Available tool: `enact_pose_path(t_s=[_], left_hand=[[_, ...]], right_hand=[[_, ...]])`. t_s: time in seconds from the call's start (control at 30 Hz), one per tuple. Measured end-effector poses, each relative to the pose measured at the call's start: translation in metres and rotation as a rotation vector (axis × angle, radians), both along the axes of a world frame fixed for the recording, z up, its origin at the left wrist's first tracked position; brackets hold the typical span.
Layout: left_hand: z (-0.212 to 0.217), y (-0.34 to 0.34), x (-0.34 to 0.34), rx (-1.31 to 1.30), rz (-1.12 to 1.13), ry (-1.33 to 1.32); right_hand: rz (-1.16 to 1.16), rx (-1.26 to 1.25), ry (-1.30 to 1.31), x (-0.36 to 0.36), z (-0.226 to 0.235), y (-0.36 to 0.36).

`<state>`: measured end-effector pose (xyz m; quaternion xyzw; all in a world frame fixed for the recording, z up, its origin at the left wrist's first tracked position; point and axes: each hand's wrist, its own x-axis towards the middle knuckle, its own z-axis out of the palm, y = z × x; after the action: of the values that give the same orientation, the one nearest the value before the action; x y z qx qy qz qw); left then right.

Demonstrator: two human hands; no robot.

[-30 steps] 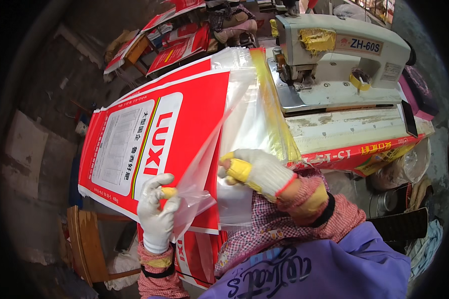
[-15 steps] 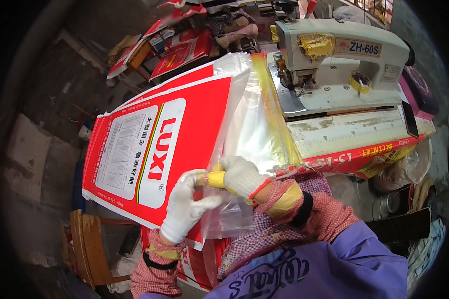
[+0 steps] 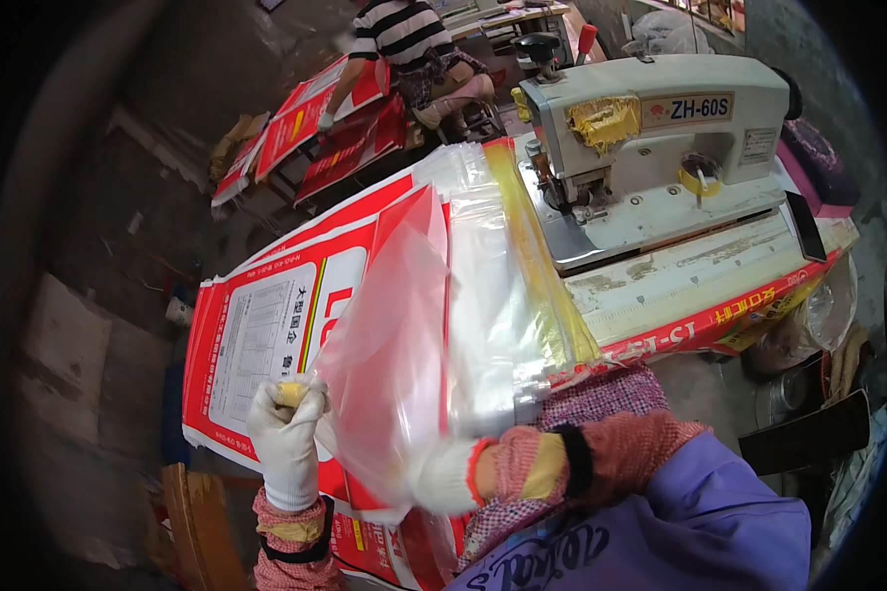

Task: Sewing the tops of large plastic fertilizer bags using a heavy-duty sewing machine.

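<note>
A stack of red and white printed sacks lies in front of me, with clear plastic liners sticking out at their right ends. My left hand, in a white glove with yellow tape at the fingertips, pinches the edge of the top sack's clear plastic liner. That film spreads slantwise over the red print between my hands. My right hand, also gloved, is closed at the liner's lower side near my body; its fingertips are blurred and partly hidden by the film.
A pale sewing machine stands on a worn table at the right, with a dark phone beside it. Farther back, a person in a striped top bends over more red sacks. A wooden stool is at lower left.
My hands have parted: the left moved left, the right moved down toward my body. The clear liner is now drawn across the print. The view has shifted, showing more of the other person.
</note>
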<state>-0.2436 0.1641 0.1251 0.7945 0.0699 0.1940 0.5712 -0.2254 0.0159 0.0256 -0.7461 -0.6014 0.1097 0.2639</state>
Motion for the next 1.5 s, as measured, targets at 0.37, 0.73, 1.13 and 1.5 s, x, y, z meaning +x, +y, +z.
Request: enact_pose_path(t_s=[0.37, 0.73, 1.13, 1.5], left_hand=[[0.0, 0.001, -0.017, 0.813, -0.842, 0.39], [0.043, -0.018, 0.06, 0.564, -1.209, 0.467], [0.053, -0.006, 0.019, 0.715, -1.169, 0.567], [0.07, -0.07, 0.124, 0.701, -0.793, 0.437]], right_hand=[[-0.981, 0.121, -0.276, 0.261, -0.063, 0.034], [-1.087, 0.385, 0.846, 0.151, -0.003, -0.02], [-0.576, 0.557, 0.178, 0.176, -0.053, 0.036], [-0.788, 0.147, -0.358, 0.186, 0.006, 0.005]])
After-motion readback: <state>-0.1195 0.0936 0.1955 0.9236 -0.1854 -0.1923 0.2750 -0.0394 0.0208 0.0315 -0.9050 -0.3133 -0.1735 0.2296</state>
